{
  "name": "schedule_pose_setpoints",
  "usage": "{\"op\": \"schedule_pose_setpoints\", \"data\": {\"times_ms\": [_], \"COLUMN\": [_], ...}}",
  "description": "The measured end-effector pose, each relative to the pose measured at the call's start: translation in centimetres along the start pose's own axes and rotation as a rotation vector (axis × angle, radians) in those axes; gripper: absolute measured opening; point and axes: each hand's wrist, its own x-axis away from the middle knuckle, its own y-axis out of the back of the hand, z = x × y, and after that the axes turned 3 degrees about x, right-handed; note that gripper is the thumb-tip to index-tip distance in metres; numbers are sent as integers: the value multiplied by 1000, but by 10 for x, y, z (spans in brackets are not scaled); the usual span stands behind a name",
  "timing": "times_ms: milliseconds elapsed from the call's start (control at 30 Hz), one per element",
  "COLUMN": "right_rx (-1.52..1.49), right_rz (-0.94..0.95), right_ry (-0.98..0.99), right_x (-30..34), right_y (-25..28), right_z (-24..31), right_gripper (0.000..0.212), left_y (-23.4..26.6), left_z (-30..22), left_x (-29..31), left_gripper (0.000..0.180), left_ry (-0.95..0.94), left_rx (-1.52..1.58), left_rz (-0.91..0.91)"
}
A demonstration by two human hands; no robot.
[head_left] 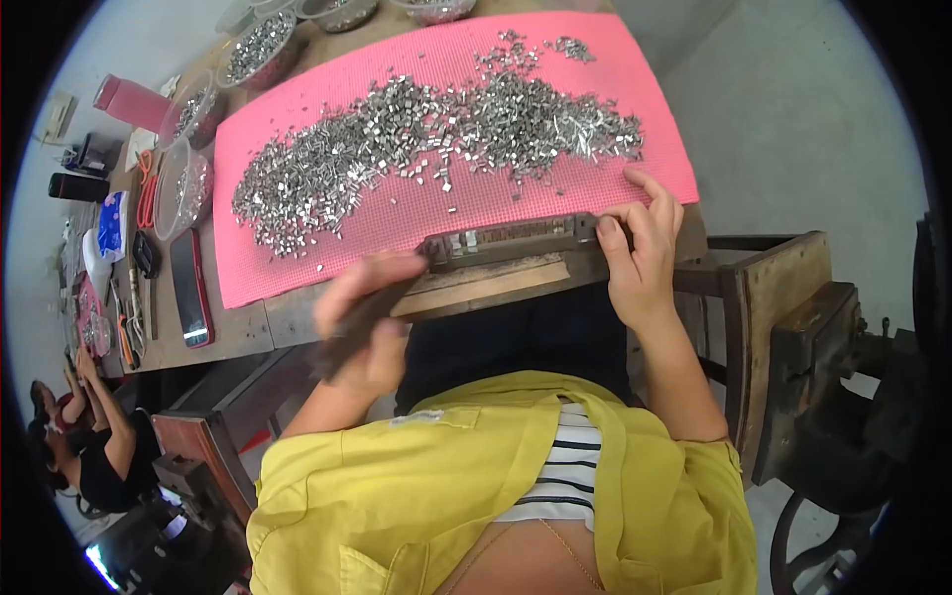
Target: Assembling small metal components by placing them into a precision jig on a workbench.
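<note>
Along the near edge of the table lies a long dark metal jig (511,241), with a row of small shiny metal pieces in its slot. My right hand (643,243) grips the jig's right end between thumb and fingers, the index finger stretched out over the mat. At the jig's left end, my left hand (382,352), smeared by motion, is closed round a dark flat bar (362,322). Beyond both hands a broad heap of small silvery metal pieces (397,129) covers the middle of a pink ribbed mat (397,223).
Clear plastic bowls (183,188) of metal pieces line the table's left and far edges. A phone (190,288), orange-handled pliers (126,342) and a pink bottle (131,102) lie at the left. A dark machine (823,387) stands at right. Another person (109,446) sits at far left.
</note>
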Motion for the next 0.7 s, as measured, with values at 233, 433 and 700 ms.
{"op": "schedule_pose_setpoints", "data": {"times_ms": [233,433,700], "right_rx": [119,141,92], "right_rz": [20,9,-28], "right_ry": [6,29,239], "right_x": [4,4,-4], "right_y": [-5,-6,-9], "right_z": [-6,-6,16], "right_gripper": [17,16,30], "left_y": [52,33,-48], "left_z": [4,6,4], "left_x": [28,14,-45], "left_gripper": [60,48,65], "left_ry": [421,318,104], "left_rx": [737,-95,-447], "left_rz": [-759,-570,167]}}
